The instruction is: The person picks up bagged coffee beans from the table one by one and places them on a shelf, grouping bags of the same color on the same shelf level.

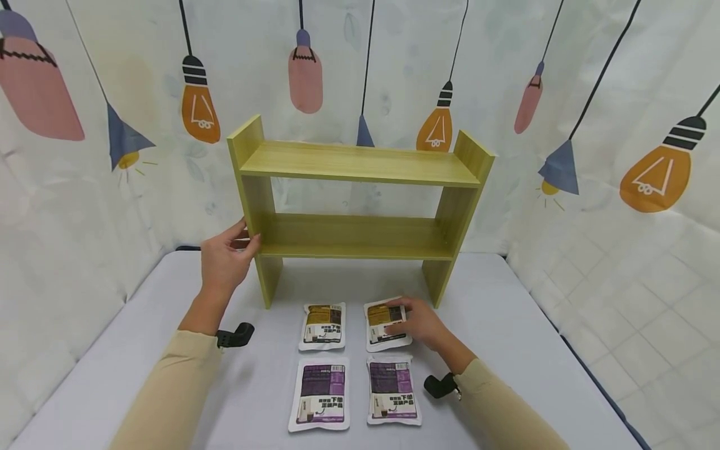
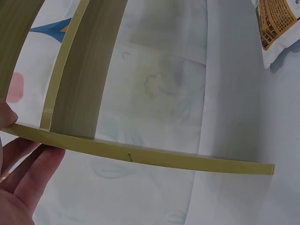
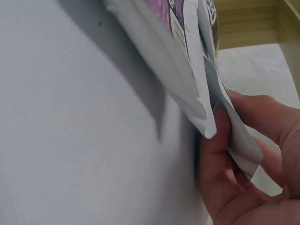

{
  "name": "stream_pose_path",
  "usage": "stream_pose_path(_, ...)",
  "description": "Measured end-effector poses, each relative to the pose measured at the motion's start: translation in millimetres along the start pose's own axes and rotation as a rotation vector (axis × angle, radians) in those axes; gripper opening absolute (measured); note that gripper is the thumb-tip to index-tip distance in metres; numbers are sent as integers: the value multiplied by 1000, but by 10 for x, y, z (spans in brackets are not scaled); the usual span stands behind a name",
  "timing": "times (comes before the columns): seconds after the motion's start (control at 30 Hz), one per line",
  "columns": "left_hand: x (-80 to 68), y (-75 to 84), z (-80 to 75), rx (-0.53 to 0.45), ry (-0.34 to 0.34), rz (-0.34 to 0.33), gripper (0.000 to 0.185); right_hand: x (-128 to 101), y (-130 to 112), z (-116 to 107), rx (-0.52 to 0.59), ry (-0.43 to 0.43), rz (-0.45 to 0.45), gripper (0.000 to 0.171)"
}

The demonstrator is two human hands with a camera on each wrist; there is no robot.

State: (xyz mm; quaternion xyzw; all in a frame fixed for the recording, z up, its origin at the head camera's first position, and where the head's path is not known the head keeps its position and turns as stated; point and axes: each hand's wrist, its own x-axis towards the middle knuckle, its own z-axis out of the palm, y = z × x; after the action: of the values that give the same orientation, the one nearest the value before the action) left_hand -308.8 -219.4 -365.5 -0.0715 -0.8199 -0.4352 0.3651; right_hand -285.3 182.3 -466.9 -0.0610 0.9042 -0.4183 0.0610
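Holding: left hand [image 1: 225, 262] — grip curled round the wooden shelf's [image 1: 360, 164] left upright.
Pinching: right hand [image 1: 419, 322] — yellow-labelled pouch [image 1: 379, 319] edge, on the counter [image 1: 506, 325].

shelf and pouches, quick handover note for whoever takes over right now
Left hand: grips the left side panel of the two-tier yellow-green wooden shelf.
Right hand: pinches the edge of the back-right white pouch with the yellow-brown label, which lies on the grey table.
Other pouches: a matching yellow-brown-label pouch back-left, two white pouches with purple labels in front.
Done: nothing on the shelf; both tiers show no pouches.
Left: all four pouches are off the shelf.
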Motion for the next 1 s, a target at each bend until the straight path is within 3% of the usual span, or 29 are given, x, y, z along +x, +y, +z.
stream_pose_path(0.3,3,14,5,11,4,3,48,-70,-27,-84,72,13,44,60)
stream_pose_path(0.5,-4,21,0,14,5,-6,48,-118,-82,-135,129,63,32,63)
stream_pose_path(1.0,3,11,5,17,15,-2,47,-233,-229,-282,225,80,2,65)
